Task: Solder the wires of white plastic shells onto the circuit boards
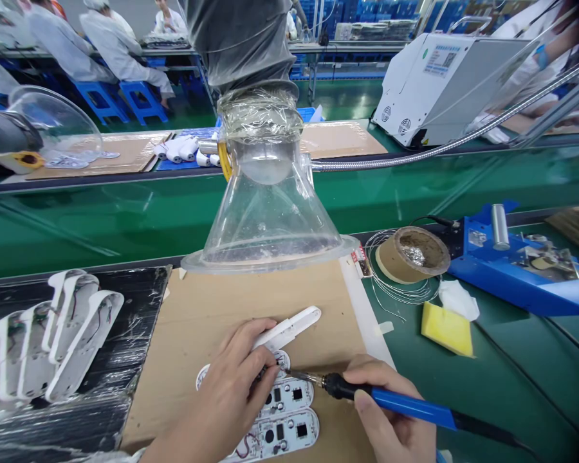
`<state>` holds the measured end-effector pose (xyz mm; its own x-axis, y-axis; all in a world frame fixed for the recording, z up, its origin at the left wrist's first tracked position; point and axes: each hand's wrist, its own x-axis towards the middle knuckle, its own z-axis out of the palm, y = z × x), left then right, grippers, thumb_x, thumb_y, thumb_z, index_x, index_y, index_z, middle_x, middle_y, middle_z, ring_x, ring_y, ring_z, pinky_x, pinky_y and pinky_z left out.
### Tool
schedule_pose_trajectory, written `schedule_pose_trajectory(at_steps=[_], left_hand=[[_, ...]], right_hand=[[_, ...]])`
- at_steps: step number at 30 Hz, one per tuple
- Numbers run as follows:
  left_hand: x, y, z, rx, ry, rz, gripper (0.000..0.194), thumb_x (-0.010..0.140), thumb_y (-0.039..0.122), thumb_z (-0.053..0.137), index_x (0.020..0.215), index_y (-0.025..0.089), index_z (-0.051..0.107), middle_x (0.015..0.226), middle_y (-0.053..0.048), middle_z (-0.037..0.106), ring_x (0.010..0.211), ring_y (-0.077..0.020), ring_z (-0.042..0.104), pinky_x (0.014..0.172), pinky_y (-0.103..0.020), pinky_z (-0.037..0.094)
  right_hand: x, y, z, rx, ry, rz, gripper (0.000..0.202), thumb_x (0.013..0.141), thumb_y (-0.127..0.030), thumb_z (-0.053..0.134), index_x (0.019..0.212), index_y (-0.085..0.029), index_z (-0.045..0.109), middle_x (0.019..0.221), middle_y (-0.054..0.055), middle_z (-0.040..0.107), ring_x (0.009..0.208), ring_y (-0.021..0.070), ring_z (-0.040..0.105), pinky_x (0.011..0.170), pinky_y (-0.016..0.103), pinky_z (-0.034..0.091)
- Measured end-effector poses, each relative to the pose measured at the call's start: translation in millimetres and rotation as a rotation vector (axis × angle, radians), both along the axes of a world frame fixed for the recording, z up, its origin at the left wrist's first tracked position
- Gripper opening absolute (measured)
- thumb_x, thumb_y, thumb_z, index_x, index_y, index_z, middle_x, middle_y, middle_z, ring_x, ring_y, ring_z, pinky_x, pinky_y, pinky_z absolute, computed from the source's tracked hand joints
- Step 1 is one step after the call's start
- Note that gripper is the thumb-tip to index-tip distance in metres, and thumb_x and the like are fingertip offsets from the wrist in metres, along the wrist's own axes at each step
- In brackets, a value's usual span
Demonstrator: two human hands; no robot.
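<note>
My right hand is closed around a blue soldering iron, whose tip points left and meets the end of a white circuit board. My left hand lies over that board, fingers bent and thumb and fingertips pressed near a small dark part by the tip; exactly what they pinch is hidden. A white plastic housing rests just beyond the left fingers. Below the iron's tip, more white boards with black chips lie side by side on the brown cardboard.
A clear fume hood hangs above the cardboard. White housings with wires lie on black wrap at left. At right are a solder wire roll, a yellow sponge and a blue iron stand. People in white sit far back.
</note>
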<state>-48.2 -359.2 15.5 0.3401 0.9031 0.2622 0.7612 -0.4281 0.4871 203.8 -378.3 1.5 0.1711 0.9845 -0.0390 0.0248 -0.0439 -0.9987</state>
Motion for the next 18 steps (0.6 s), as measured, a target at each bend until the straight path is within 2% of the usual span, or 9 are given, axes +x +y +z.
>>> schedule_pose_trajectory(at_steps=[6, 9, 11, 15, 18], left_hand=[[0.3, 1.5, -1.9, 0.013, 0.001, -0.007, 0.014, 0.111, 0.017, 0.056, 0.100, 0.026, 0.059, 0.141, -0.010, 0.065, 0.130, -0.0255, 0.066, 0.102, -0.040, 0.061], [0.5, 2.4, -2.5, 0.020, 0.000, -0.006, 0.015, 0.111, 0.016, 0.055, 0.100, 0.026, 0.058, 0.140, -0.010, 0.065, 0.129, -0.0251, 0.066, 0.101, -0.039, 0.061], [0.5, 2.7, -2.8, 0.015, 0.000, -0.008, 0.015, 0.111, 0.016, 0.055, 0.100, 0.026, 0.058, 0.140, -0.010, 0.065, 0.129, -0.0250, 0.066, 0.101, -0.039, 0.061], [-0.5, 2.2, -3.5, 0.006, -0.003, -0.014, 0.015, 0.110, 0.016, 0.056, 0.099, 0.026, 0.058, 0.141, -0.010, 0.065, 0.129, -0.0257, 0.066, 0.100, -0.041, 0.061], [-1.4, 0.9, -4.1, 0.005, -0.006, -0.014, 0.016, 0.110, 0.014, 0.056, 0.099, 0.026, 0.059, 0.141, -0.010, 0.065, 0.129, -0.0258, 0.066, 0.100, -0.041, 0.061]], right_hand=[[-1.5, 0.8, -0.4, 0.033, -0.007, -0.001, 0.022, 0.095, -0.046, 0.082, 0.090, -0.024, 0.085, 0.088, 0.011, 0.078, 0.081, 0.0268, 0.078, 0.064, 0.030, 0.067], [-1.4, 0.2, -2.3, 0.054, -0.013, 0.009, 0.021, 0.096, -0.045, 0.081, 0.091, -0.024, 0.085, 0.088, 0.010, 0.078, 0.075, 0.0246, 0.076, 0.062, 0.030, 0.066], [-0.1, -0.6, -4.2, 0.059, -0.015, 0.018, 0.021, 0.096, -0.044, 0.081, 0.093, -0.024, 0.085, 0.088, 0.010, 0.078, 0.067, 0.0214, 0.072, 0.057, 0.028, 0.064], [4.2, -2.1, -7.4, 0.069, -0.016, 0.031, 0.020, 0.097, -0.043, 0.081, 0.095, -0.023, 0.085, 0.092, 0.011, 0.080, 0.051, 0.0143, 0.058, 0.042, 0.023, 0.050], [5.4, -3.1, -8.1, 0.062, 0.000, 0.011, 0.020, 0.096, -0.043, 0.082, 0.096, -0.023, 0.085, 0.091, 0.010, 0.079, 0.045, 0.0104, 0.048, 0.040, 0.023, 0.047]])
